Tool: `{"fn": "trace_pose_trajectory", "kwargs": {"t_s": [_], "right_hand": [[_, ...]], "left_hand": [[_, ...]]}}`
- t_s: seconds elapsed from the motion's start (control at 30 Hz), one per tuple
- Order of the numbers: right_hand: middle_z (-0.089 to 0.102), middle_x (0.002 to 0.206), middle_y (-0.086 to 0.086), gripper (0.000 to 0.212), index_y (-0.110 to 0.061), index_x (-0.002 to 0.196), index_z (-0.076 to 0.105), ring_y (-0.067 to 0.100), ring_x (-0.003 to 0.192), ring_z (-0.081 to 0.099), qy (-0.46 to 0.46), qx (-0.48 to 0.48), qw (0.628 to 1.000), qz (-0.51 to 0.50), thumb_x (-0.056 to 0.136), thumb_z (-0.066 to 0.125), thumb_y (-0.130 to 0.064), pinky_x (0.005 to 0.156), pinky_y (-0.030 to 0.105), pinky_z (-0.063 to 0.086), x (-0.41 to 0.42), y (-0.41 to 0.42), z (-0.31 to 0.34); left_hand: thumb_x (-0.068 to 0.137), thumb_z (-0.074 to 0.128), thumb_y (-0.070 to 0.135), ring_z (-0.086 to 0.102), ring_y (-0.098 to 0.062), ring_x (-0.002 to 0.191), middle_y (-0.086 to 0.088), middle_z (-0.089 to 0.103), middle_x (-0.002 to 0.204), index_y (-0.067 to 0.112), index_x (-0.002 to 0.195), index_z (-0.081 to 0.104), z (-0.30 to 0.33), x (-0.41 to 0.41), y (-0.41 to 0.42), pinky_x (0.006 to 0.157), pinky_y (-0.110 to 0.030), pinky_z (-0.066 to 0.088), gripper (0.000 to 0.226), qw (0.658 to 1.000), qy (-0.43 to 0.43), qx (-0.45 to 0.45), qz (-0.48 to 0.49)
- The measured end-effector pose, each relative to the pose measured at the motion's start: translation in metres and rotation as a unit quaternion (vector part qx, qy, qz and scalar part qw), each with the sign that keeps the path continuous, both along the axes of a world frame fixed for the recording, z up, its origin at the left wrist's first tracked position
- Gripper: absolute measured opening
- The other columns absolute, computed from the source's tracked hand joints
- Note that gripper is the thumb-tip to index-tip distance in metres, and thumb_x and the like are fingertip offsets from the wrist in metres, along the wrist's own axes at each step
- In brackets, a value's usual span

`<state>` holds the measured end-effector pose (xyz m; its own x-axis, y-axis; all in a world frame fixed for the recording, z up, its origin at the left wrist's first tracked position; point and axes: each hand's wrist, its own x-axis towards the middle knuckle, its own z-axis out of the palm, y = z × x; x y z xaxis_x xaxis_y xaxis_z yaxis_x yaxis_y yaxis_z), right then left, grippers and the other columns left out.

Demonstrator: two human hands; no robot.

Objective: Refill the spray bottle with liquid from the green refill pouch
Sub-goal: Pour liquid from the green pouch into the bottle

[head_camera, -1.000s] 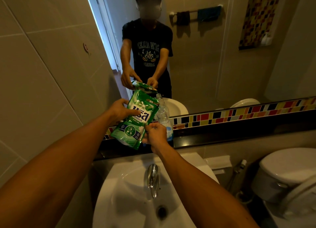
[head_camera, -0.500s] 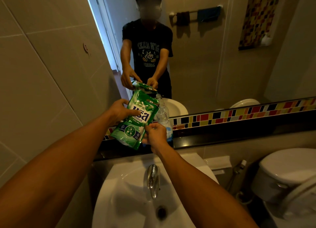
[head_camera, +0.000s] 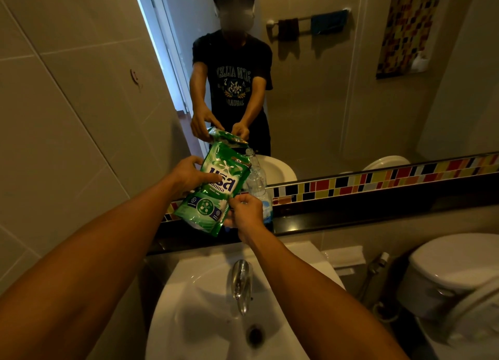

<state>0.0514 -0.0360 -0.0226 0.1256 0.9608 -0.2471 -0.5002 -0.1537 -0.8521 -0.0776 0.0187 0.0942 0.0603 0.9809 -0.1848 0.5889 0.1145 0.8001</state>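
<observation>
The green refill pouch [head_camera: 216, 189] is tilted, its top corner leaning right toward the open neck of a clear plastic bottle [head_camera: 256, 180]. The bottle stands on the dark ledge [head_camera: 351, 219] under the mirror, with no spray head on it. My left hand [head_camera: 189, 174] grips the pouch's upper left side, thumb across the printed front. My right hand [head_camera: 245, 214] is closed around the bottle's lower part, just beside the pouch's bottom corner. Whether liquid is flowing cannot be seen.
A white basin [head_camera: 205, 305] with a chrome tap [head_camera: 241, 284] lies below my arms. A white toilet [head_camera: 456, 273] stands at the right, a bidet hose [head_camera: 376, 265] beside it. The mirror [head_camera: 324, 76] shows a person holding the same pouch. A tiled wall [head_camera: 67, 116] closes the left.
</observation>
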Motion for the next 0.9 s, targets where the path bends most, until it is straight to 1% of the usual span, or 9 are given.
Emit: {"fn": "trace_pose_trajectory", "kwargs": {"t_s": [0.07, 0.17, 0.3, 0.47, 0.57, 0.7, 0.83, 0.9], "right_hand": [[0.07, 0.094, 0.022, 0.009, -0.009, 0.094, 0.056, 0.026, 0.069, 0.072, 0.005, 0.003, 1.0, 0.0, 0.102, 0.06, -0.006, 0.043, 0.025, 0.054, 0.0001, -0.0004, 0.0006], [0.071, 0.096, 0.022, 0.007, -0.008, 0.095, 0.057, 0.026, 0.07, 0.072, 0.001, 0.005, 1.0, 0.002, 0.102, 0.06, -0.006, 0.044, 0.026, 0.056, 0.0003, -0.0001, 0.001], [0.071, 0.095, 0.02, 0.006, -0.008, 0.096, 0.057, 0.025, 0.07, 0.073, 0.003, 0.006, 1.0, 0.001, 0.102, 0.06, -0.007, 0.045, 0.028, 0.057, 0.0001, 0.0003, 0.0023], [0.072, 0.089, 0.016, 0.005, -0.007, 0.099, 0.056, 0.022, 0.066, 0.073, 0.01, 0.009, 1.0, 0.005, 0.102, 0.06, -0.007, 0.045, 0.029, 0.057, 0.0009, -0.0019, 0.0029], [0.071, 0.086, 0.014, 0.007, -0.008, 0.097, 0.056, 0.022, 0.063, 0.072, 0.012, 0.007, 1.0, 0.005, 0.102, 0.059, -0.006, 0.042, 0.027, 0.056, 0.0002, -0.003, 0.0046], [0.073, 0.095, 0.018, 0.007, -0.008, 0.097, 0.056, 0.026, 0.07, 0.074, 0.01, 0.002, 1.0, 0.004, 0.103, 0.058, -0.006, 0.044, 0.028, 0.057, -0.0005, -0.0037, 0.006], [0.073, 0.091, 0.015, 0.007, -0.008, 0.097, 0.056, 0.025, 0.072, 0.074, 0.016, 0.004, 1.0, 0.006, 0.103, 0.058, -0.006, 0.046, 0.029, 0.059, -0.0004, -0.0049, 0.0069], [0.073, 0.09, 0.014, 0.007, -0.008, 0.096, 0.056, 0.024, 0.071, 0.074, 0.016, 0.002, 1.0, 0.006, 0.103, 0.058, -0.006, 0.046, 0.029, 0.059, -0.0008, -0.0055, 0.007]], "left_hand": [[0.077, 0.086, 0.02, 0.072, -0.027, 0.083, -0.012, 0.07, 0.103, 0.019, 0.118, 0.048, -0.0005, -0.0006, 0.0011, 0.064, -0.037, 0.057, 0.055, 1.0, 0.001, 0.0, 0.0], [0.077, 0.085, 0.02, 0.072, -0.029, 0.084, -0.012, 0.07, 0.103, 0.019, 0.116, 0.049, -0.0003, -0.0011, 0.0018, 0.067, -0.039, 0.058, 0.053, 1.0, 0.003, -0.002, -0.002], [0.077, 0.085, 0.019, 0.071, -0.026, 0.081, -0.009, 0.069, 0.099, 0.018, 0.118, 0.049, 0.0009, 0.0003, -0.0001, 0.063, -0.036, 0.056, 0.055, 1.0, -0.001, 0.0, 0.002], [0.077, 0.086, 0.022, 0.071, -0.024, 0.079, -0.011, 0.07, 0.103, 0.017, 0.122, 0.05, 0.0012, -0.0009, -0.0005, 0.057, -0.033, 0.053, 0.058, 1.0, 0.01, 0.0, 0.001], [0.076, 0.087, 0.022, 0.072, -0.026, 0.082, -0.013, 0.071, 0.106, 0.017, 0.121, 0.05, 0.0016, -0.0013, -0.0003, 0.06, -0.034, 0.055, 0.058, 1.0, 0.011, 0.002, 0.0], [0.076, 0.086, 0.022, 0.072, -0.026, 0.08, -0.013, 0.071, 0.104, 0.016, 0.122, 0.05, 0.0023, -0.0019, -0.0005, 0.059, -0.034, 0.055, 0.058, 1.0, 0.011, -0.001, -0.001], [0.078, 0.085, 0.02, 0.071, -0.023, 0.076, -0.011, 0.07, 0.1, 0.017, 0.121, 0.049, 0.0032, -0.0019, -0.0021, 0.055, -0.032, 0.053, 0.056, 1.0, 0.011, -0.001, 0.001], [0.078, 0.085, 0.02, 0.071, -0.024, 0.077, -0.012, 0.07, 0.102, 0.017, 0.121, 0.049, 0.0031, -0.0024, -0.0019, 0.055, -0.032, 0.053, 0.057, 1.0, 0.012, -0.002, 0.002]]}}
